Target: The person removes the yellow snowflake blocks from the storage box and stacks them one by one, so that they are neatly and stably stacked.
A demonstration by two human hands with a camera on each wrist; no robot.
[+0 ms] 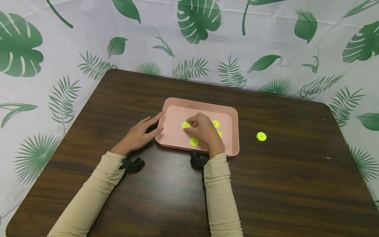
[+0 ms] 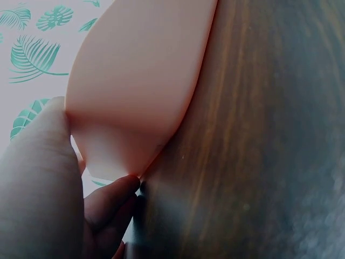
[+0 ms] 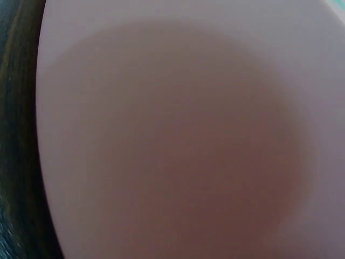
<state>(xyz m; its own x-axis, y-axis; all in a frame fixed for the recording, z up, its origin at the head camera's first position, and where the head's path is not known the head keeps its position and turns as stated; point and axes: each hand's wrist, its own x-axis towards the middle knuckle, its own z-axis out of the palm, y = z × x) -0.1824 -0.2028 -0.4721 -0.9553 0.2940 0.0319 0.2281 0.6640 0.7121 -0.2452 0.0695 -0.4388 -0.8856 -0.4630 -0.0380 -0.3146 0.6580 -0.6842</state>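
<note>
A shallow pink tray (image 1: pixel 171 118) lies on the table with several small yellow flower-shaped pieces in it. My right hand (image 1: pixel 204 130) reaches into the tray, its thumb and forefinger at either side of one flower-shaped piece (image 1: pixel 185 125), pinching it. Another piece (image 1: pixel 194 142) lies just below that hand, and a further piece (image 1: pixel 215 124) lies to its right. My left hand (image 1: pixel 134 136) touches the tray's left side, fingers fairly straight and spread. The left wrist view shows its fingertips (image 2: pixel 132 182) against the tray's outer wall (image 2: pixel 135 102). The right wrist view holds only the pink tray surface (image 3: pixel 291 54) and a shadow.
One more yellow flower-shaped piece (image 1: pixel 261 136) lies on the dark wooden table (image 1: pixel 296 171), right of the tray. A white cloth (image 1: pixel 231 39) printed with green leaves hangs behind the table. Black wrist mounts (image 1: pixel 132 165) sit under both wrists.
</note>
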